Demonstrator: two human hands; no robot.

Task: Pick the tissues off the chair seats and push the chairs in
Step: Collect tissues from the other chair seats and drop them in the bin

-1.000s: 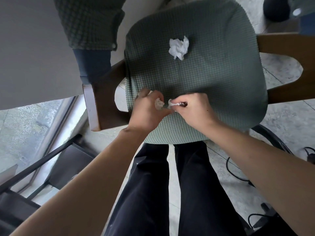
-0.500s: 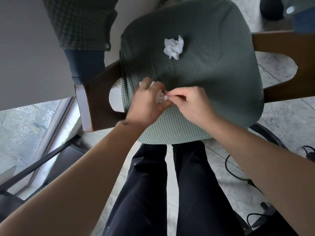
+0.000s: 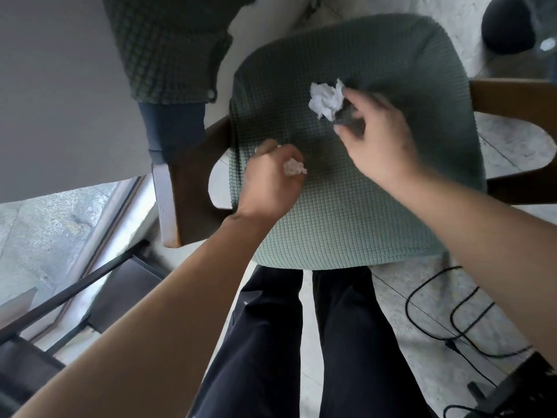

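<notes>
A chair with a green waffle-knit seat cover (image 3: 376, 206) and brown wooden arms stands right in front of me. A crumpled white tissue (image 3: 326, 99) lies on the far middle of the seat. My right hand (image 3: 376, 137) hovers just right of it, blurred, fingers spread and relaxed, the fingertips close to the tissue. My left hand (image 3: 269, 182) is curled over the seat's left part and grips a small wad of tissue (image 3: 294, 168) that pokes out beside the fingers.
A grey table top (image 3: 60, 86) fills the upper left, with another green-covered chair back (image 3: 168, 46) next to it. Black cables (image 3: 452, 321) lie on the marble floor at the right. My dark-trousered legs stand at the seat's near edge. A black frame sits at lower left.
My hands have parted. The right hand let go of the small tissue piece and moved up and right toward the tissue on the seat. The left hand kept the small wad.
</notes>
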